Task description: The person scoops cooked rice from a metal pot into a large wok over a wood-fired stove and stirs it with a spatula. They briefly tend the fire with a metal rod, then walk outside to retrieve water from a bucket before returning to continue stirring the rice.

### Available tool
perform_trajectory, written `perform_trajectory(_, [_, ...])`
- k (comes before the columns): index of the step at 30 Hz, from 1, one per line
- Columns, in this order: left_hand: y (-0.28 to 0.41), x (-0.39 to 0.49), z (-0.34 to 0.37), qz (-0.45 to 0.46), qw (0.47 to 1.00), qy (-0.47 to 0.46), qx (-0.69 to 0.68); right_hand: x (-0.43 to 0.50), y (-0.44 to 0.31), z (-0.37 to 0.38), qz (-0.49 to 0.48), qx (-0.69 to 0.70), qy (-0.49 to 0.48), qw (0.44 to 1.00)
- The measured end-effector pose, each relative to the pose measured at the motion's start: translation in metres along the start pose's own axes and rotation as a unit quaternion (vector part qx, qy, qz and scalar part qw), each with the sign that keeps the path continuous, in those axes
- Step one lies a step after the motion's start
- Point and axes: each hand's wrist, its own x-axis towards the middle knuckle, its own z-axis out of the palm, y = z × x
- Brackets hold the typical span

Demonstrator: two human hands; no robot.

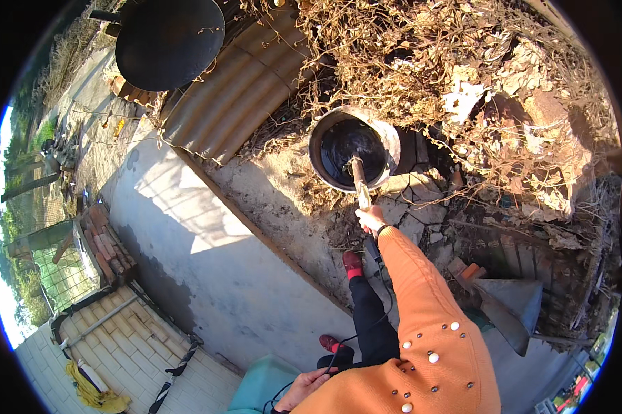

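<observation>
My right hand [371, 219] is closed around the upper end of a wooden handle [360, 178], which slants down into a bucket [317, 147]. Dark liquid [339, 142] fills the bottom of the bucket, and the handle's lower end is hidden in it. A black band circles my right wrist. Below that wrist hangs a small black device [373, 248], with a thin black cable [381, 321] trailing toward my lap. Close to my body, my left hand [305, 387] has its fingers closed on this cable.
Dry vines [435, 62] crowd the bucket's far side. Corrugated sheets [238, 88] and a large black wok [169, 44] lie upper left. A raised concrete edge [259, 235] runs along my left. A metal scoop-like piece [512, 305] and bricks [468, 271] sit at right.
</observation>
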Motion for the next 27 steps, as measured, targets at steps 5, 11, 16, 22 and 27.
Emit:
perform_trajectory(5, [0.031, -0.032, 0.005, 0.104, 0.978, 0.012, 0.179, -0.077, -0.014, -0.020, 0.092, 0.483, -0.254, 0.833])
perform_trajectory(11, [0.083, -0.057, -0.025, 0.167, 0.950, -0.026, 0.261, -0.158, -0.058, 0.000, 0.169, 0.517, -0.388, 0.744])
perform_trajectory(16, [0.168, -0.079, -0.067, 0.283, 0.878, -0.082, 0.378, -0.138, -0.142, 0.107, 0.135, 0.371, -0.460, 0.796])
perform_trajectory(22, [0.284, -0.140, -0.139, 0.270, 0.850, -0.122, 0.435, -0.074, -0.252, 0.285, 0.093, 0.356, -0.215, 0.905])
perform_trajectory(27, [0.343, -0.190, -0.197, 0.226, 0.865, -0.117, 0.432, -0.054, -0.336, 0.357, -0.037, 0.457, -0.153, 0.875])
